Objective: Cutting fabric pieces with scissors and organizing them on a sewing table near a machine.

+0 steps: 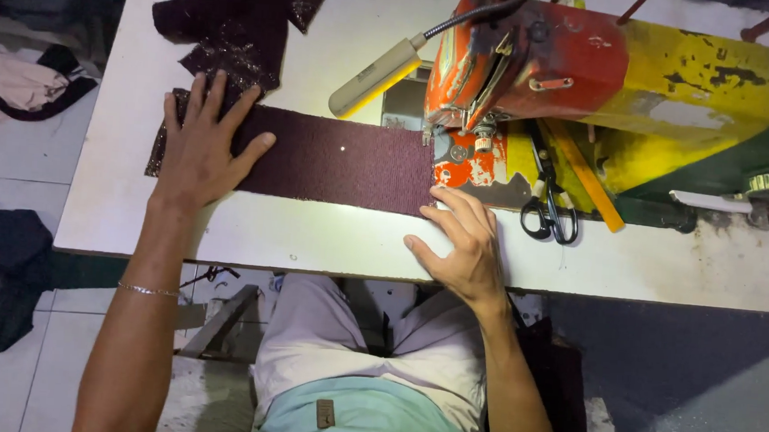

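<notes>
A long dark maroon fabric strip (343,160) lies flat across a white table (330,239), running to the needle of an orange and yellow sewing machine (589,68). My left hand (204,147) rests flat on the strip's left end, fingers spread. My right hand (458,243) lies on the table at the strip's right end, fingertips touching its near edge just in front of the needle. Neither hand grips anything.
More dark sparkly fabric (237,16) is piled at the table's back left. Black scissors (547,208) and an orange ruler (587,175) lie on the machine bed. A gooseneck lamp (375,78) points at the needle. Cloth heaps (10,86) lie on the floor left.
</notes>
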